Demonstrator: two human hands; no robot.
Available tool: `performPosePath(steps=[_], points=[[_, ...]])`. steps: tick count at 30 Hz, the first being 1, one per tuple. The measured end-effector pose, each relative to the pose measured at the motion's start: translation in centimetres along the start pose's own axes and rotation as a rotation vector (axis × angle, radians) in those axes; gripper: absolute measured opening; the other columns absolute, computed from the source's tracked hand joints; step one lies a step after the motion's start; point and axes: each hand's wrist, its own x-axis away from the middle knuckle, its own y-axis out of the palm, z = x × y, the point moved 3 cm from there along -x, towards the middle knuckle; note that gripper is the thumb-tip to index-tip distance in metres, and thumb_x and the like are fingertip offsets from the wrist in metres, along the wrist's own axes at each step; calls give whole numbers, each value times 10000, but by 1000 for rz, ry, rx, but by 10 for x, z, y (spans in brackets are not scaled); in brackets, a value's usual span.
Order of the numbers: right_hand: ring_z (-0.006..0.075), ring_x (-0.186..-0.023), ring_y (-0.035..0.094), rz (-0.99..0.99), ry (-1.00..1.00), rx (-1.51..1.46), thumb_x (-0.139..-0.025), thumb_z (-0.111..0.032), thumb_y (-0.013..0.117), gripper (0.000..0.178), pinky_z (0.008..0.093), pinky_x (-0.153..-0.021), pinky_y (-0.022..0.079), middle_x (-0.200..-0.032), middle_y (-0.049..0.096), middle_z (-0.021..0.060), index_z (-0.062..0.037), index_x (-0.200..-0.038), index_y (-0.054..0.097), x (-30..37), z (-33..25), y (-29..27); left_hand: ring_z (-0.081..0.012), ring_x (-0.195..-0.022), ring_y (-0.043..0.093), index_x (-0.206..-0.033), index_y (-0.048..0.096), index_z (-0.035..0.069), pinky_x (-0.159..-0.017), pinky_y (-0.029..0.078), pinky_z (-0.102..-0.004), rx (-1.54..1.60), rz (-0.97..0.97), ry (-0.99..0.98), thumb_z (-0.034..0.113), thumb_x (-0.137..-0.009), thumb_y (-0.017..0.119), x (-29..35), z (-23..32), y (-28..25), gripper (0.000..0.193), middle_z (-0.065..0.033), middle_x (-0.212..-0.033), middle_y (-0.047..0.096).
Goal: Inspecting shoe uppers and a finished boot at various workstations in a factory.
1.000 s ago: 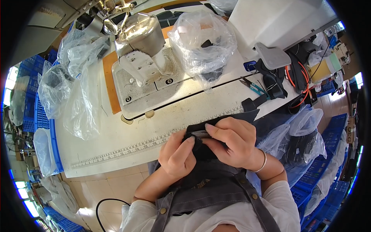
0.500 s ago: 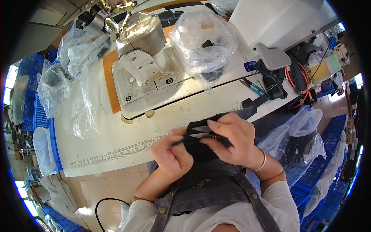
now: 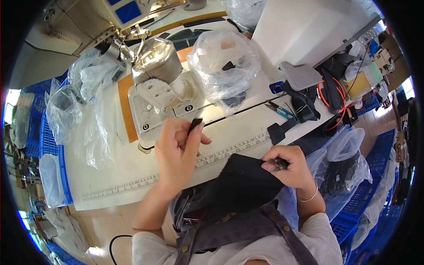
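Note:
My left hand (image 3: pixel 174 148) is raised over the table in front of the sewing machine. It pinches a small black strip (image 3: pixel 194 125) between thumb and fingers. My right hand (image 3: pixel 289 167), at the table's front edge, is closed on the upper right corner of a black fabric piece (image 3: pixel 249 179). That fabric hangs over the edge toward my apron. Thread snips (image 3: pixel 280 164) with metal blades are also in my right hand, mostly hidden by the fingers.
The sewing machine (image 3: pixel 159 62) stands at the far left of the table. Beside it sits a clear plastic bag (image 3: pixel 225 62). Teal-handled snips (image 3: pixel 282 110), a black tab-shaped piece (image 3: pixel 280 131) and a grey plate (image 3: pixel 300 76) lie to the right. A ruler scale (image 3: pixel 207 161) runs along the front.
My hands have moved apart. The left has gone up and away with the small black strip; the right has shifted right, and the black fabric now hangs spread out from it.

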Motion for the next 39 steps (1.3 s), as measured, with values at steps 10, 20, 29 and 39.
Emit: performPosePath(steps=[10, 20, 29, 39], points=[[46, -643, 519, 250, 113, -192, -755, -22, 660, 80, 198, -593, 414, -672, 600, 32, 21, -796, 607, 14, 7, -6, -217, -487, 548, -1076, 534, 76, -450, 404, -275, -1165, -72, 514, 151, -845, 582, -76, 33, 39, 248, -82, -560, 522], [111, -636, 561, 78, -15, -79, -659, 58, 625, 247, 217, -596, 440, -787, 632, 72, 0, -898, 621, -5, -8, -1, -62, -777, 560, -1021, 584, -52, -678, 453, -192, 239, -586, -343, 42, -874, 574, 13, 16, 24, 175, -24, -883, 627], [57, -689, 488, 540, 15, -190, -879, -180, 542, 281, 195, -610, 382, -830, 612, 54, 46, -1042, 585, 7, 1, -25, -52, -742, 523, -940, 575, -23, -692, 413, -182, 435, -11, -252, 108, -888, 573, 39, -5, -2, 141, -15, -833, 606], [37, -555, 432, 239, -160, -305, -804, -25, 600, 198, 185, -498, 318, -650, 545, 9, 65, -980, 597, 15, -14, -6, -81, -831, 534, -977, 576, -18, -791, 397, -212, 478, 181, -206, 123, -906, 526, 51, -15, -11, 165, -50, -916, 618]])
